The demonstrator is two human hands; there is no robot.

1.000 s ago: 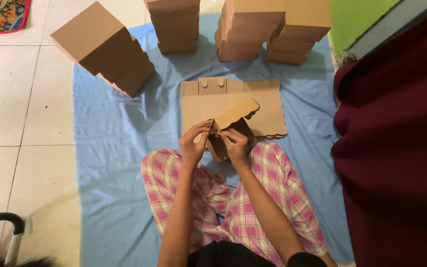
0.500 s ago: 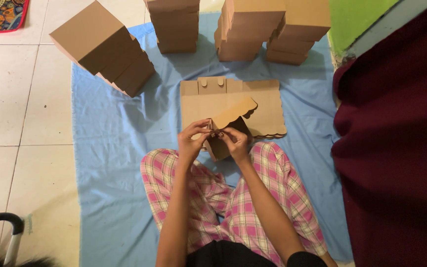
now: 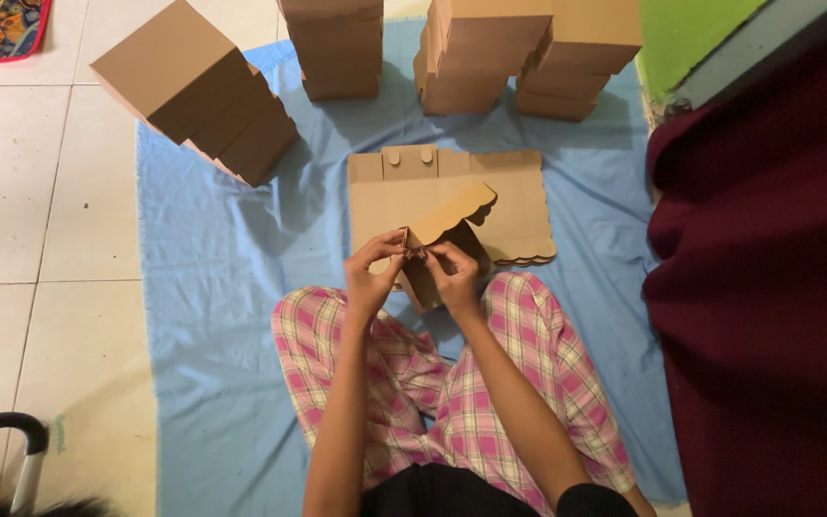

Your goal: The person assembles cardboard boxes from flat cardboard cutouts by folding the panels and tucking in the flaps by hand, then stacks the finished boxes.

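Brown card makes up the half-folded box [image 3: 437, 251] that both hands hold just above the knees, over the blue cloth [image 3: 212, 278]. The left hand [image 3: 372, 278] pinches the box's near corner, fingers closed on a small tab, while the right hand [image 3: 452, 273] grips the same corner from the other side, fingertips shut on the card; the two thumbs nearly meet, seemingly so that the tab can be pressed in while the wall stays steady. The box is tilted, its dark inside partly showing, and a flap with a scalloped edge stands out toward the upper right. Just beyond it lies a flat stack of blanks [image 3: 509, 196], close enough to reach, with the same wavy edge. Finished boxes [image 3: 203, 91] stand piled along the cloth's far edge, well apart from the hands. A maroon fabric [image 3: 768, 287] lies at the right.
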